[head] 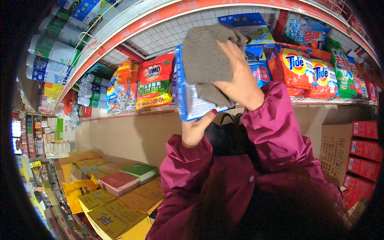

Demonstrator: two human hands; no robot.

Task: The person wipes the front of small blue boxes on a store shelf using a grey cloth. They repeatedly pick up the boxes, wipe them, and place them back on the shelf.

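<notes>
My left hand (195,129) grips the lower edge of a blue box (199,103) with a white printed panel, its thumb on the near face. A grey plush cloth (207,57) lies over the upper part of the box and hides most of it. My right hand (241,79) presses the cloth against the box with spread fingers, and a fold of cloth hangs below the palm. Both hands are held up in front of the shelf. Just behind them stands a blue mosquito coil box (249,28).
Omo (155,79) and Tide (297,67) laundry detergent bags line the wire-backed shelf, beneath a red-fronted upper shelf edge (147,19). Plastic-wrapped rolls (94,90) lie to the left. Yellow cartons (114,214) sit low at left; red boxes (364,150) are stacked at right beside a cardboard carton (334,153).
</notes>
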